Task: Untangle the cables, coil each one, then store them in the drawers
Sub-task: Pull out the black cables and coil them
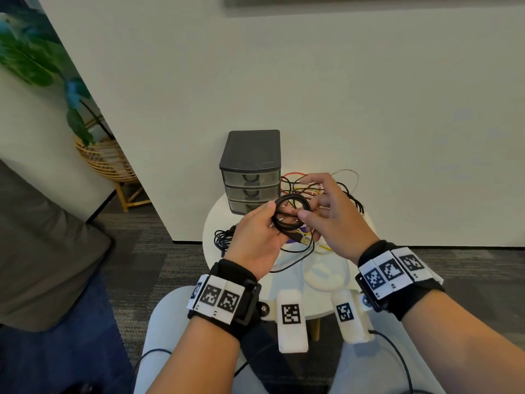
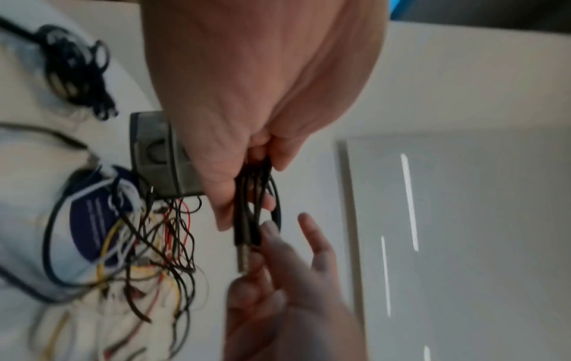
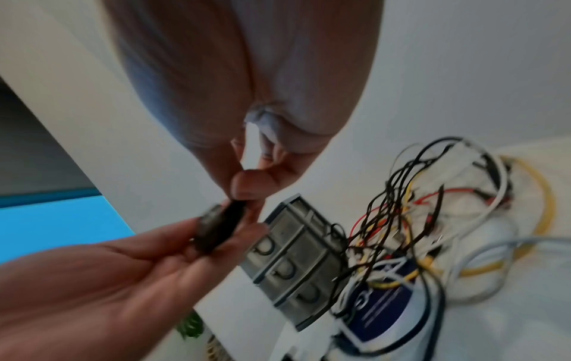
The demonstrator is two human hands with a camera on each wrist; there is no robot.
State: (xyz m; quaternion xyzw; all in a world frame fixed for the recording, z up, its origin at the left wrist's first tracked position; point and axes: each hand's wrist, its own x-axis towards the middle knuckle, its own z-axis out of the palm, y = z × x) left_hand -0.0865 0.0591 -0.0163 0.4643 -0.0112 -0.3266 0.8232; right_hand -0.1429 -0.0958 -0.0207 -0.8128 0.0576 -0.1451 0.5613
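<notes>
The left hand [image 1: 257, 234] grips a black coil [image 1: 289, 213] above the round white counter [image 1: 216, 223], its fingers [image 2: 222, 195] curled round the gathered loops. The right hand [image 1: 331, 220] pinches the coil's edge between thumb and forefinger, the other fingers spread. A USB plug [image 1: 304, 240] hangs below the coil. Behind stand the closed drawers [image 1: 251, 180], beside them a tangle [image 1: 312, 189] of coloured wires; a second black bundle [image 1: 224, 237] lies at the counter's left edge.

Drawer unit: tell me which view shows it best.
Head view: the drawer unit stands upright and sharp on the round table, lid and all three drawers shut. Right wrist shows its three fronts tilted and blurred; left wrist shows only a part behind the left hand.
</notes>
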